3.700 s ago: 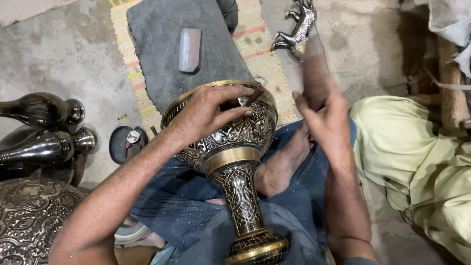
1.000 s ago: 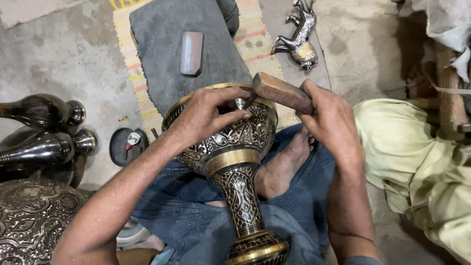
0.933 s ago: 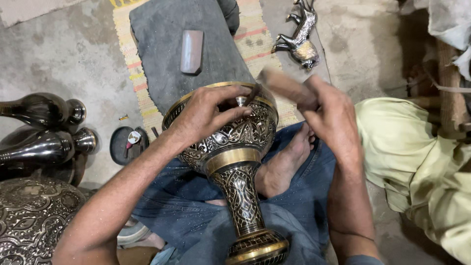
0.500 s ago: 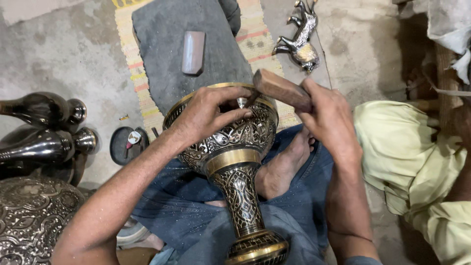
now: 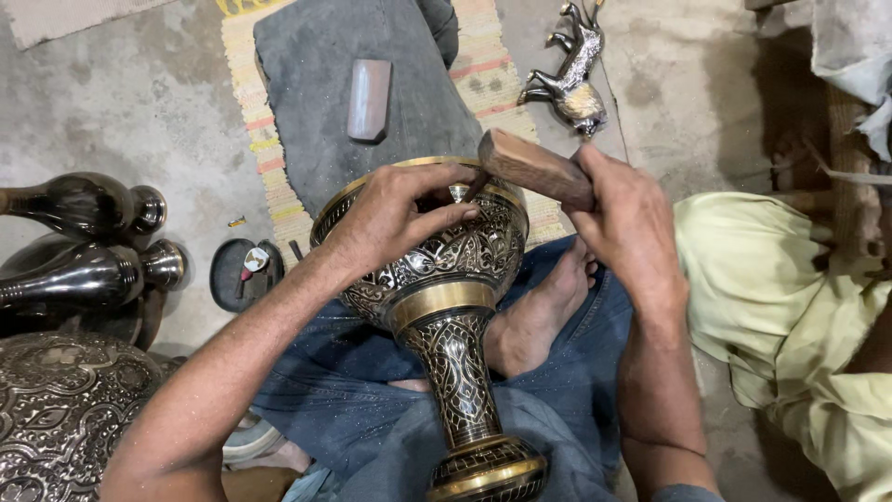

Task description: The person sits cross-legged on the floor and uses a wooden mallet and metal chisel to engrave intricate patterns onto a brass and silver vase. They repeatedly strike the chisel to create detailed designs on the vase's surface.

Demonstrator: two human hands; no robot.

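Presently left hand (image 5: 395, 212) closed over rim of engraved brass goblet (image 5: 444, 297), pinching a small tool there; right hand (image 5: 627, 223) grips wooden block (image 5: 534, 169) just above that rim.

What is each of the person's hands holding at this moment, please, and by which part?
The right hand grips a wooden block by its near end. The left hand rests on the engraved metal goblet at its rim, pinching a thin tool.
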